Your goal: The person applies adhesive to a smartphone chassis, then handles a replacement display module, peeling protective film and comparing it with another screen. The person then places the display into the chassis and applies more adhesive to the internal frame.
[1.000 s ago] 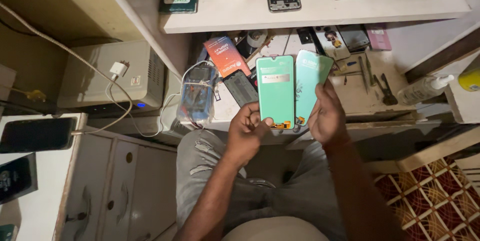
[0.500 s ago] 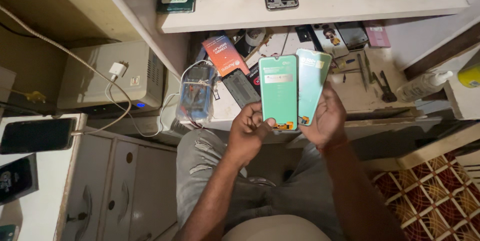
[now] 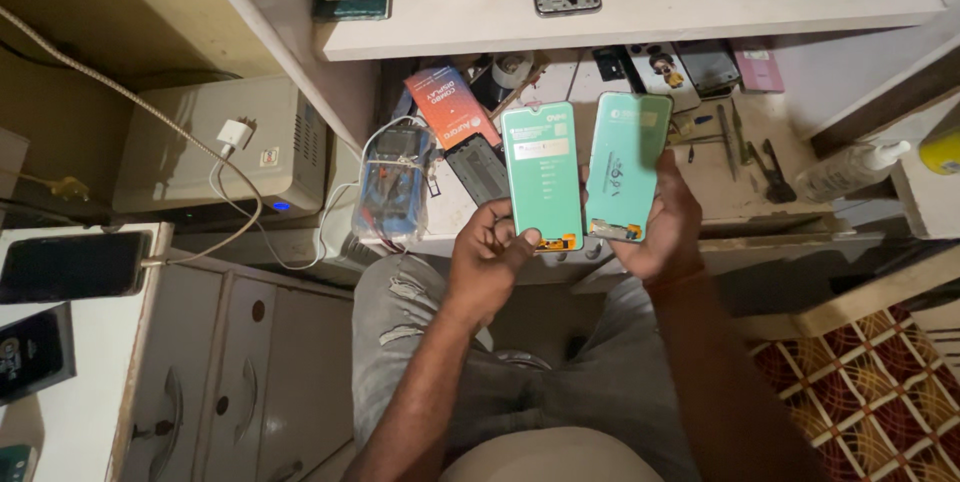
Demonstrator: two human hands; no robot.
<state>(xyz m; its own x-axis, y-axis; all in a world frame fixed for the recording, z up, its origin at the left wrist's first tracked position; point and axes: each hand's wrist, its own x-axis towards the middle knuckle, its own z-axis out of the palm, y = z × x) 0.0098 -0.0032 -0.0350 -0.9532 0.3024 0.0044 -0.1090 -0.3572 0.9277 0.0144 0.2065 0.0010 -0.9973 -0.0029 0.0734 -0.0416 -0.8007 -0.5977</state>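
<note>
Change since earlier frame: both green panels now stand side by side with a narrow gap; a second ago the right one sat partly behind the left one.
Left hand: clamped on the lower edge of the left green screen panel, thumb on its face, fingers behind.
Right hand: gripping the right green screen panel from behind and below, fingers wrapped around its right edge.
Panel position: both upright, held above the person's lap, in front of the cluttered workbench.
Hands relative to each other: close, not touching.
Nearby items: orange box and blue wired device on the bench to the left; white shelf above carrying phone frames; black phone charging at far left.
</note>
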